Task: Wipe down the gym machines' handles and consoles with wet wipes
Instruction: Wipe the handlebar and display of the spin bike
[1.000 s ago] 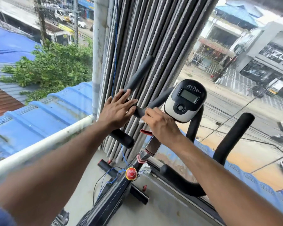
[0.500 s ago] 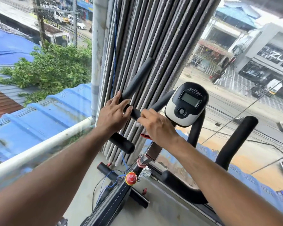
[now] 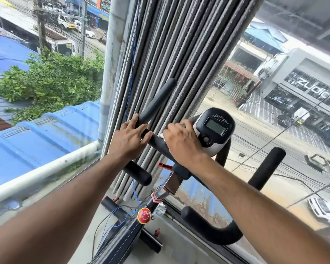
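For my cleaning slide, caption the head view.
Both hands, left and right, wiping an exercise bike's handlebar beside its console.

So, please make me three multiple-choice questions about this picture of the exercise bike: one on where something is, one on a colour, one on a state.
1. Where is the console relative to the right hand?
A. Just to its right
B. Far below it
C. Behind the left forearm

2. What colour is the round knob on the bike frame, low in the picture?
A. Green
B. Red
C. White

3. What is the left hand doing?
A. Hanging free in the air
B. Pressing the console button
C. Resting on the left handlebar, fingers laid around it

Answers:
1. A: the console sits beside the right hand's knuckles, on their right.
2. B: the knob is red, with small yellow lettering.
3. C: the fingers lie over the black foam bar where it bends, while the right hand grips the bar nearer the console, with a bit of white wipe showing at its fingers.
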The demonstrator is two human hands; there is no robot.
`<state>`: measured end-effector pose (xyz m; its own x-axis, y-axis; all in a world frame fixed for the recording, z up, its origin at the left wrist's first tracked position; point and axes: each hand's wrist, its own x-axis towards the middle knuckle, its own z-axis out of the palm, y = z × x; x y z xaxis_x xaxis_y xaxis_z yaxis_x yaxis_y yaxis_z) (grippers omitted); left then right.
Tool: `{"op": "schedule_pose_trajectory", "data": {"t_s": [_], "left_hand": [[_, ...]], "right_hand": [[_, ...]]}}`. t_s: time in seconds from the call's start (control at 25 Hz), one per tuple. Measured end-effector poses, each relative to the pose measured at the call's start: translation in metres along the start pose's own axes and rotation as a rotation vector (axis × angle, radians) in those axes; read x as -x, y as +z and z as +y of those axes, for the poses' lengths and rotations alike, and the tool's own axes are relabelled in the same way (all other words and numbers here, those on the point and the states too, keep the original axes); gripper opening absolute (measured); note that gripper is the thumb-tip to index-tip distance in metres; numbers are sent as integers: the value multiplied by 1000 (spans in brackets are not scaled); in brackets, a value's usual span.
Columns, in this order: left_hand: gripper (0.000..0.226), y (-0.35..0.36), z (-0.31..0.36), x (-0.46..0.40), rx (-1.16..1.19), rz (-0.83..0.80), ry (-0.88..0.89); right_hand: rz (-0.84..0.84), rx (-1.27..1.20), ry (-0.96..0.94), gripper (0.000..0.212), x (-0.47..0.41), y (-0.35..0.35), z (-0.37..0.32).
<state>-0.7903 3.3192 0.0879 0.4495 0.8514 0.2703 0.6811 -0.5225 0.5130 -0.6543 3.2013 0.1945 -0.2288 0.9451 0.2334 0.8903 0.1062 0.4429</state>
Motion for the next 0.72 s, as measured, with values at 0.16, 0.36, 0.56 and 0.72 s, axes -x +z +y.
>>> {"op": "schedule_pose_trajectory", "data": {"t_s": [0.16,0.36,0.56,0.72], "left_hand": [[52,-1,-2,0,-7,-10,10],[54,-2,-1,1,-13,-22,15],[53,-4,0,2,-8,-10,8],[52,-1,-2,1,-5,-2,17]], "right_hand": [[-5,93,14,22,-8,-10,30],[-78,121,247,22,-32,-31,60],[-238,2,54,25,-14,-22,-2],[-171,158,49,21,-24,-29,33]]}}
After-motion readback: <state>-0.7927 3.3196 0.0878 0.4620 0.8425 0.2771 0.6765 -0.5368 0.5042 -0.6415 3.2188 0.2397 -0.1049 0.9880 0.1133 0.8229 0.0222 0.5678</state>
